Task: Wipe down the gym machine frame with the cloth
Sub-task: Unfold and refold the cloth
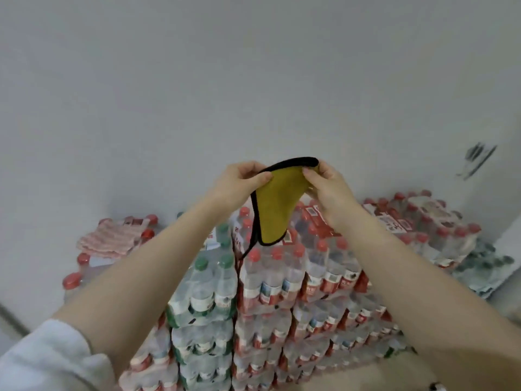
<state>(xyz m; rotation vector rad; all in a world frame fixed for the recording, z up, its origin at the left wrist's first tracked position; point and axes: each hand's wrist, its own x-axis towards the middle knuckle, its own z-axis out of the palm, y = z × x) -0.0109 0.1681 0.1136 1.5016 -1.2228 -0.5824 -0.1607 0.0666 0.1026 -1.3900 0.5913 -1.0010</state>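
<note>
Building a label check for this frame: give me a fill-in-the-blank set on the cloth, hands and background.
1. The yellow cloth with black trim is held by ____ hands.
2. The left hand and right hand pinch the cloth's ____ edge.
3. The plastic water bottles behind it mostly have ____ caps.
4. A pink striped towel lies on the packs to the ____.

Missing words: both; top; red; left

Two bare forearms raised, hands meeting at the frame's centre.
The left hand (239, 180) and right hand (327, 183) sit level and close together, each with thumb and curled fingers pinching a top corner of the yellow, black-edged cloth (275, 204). The left arm comes from the lower left in a pushed-up white sleeve (50, 359); the right arm enters from the lower right.
</note>
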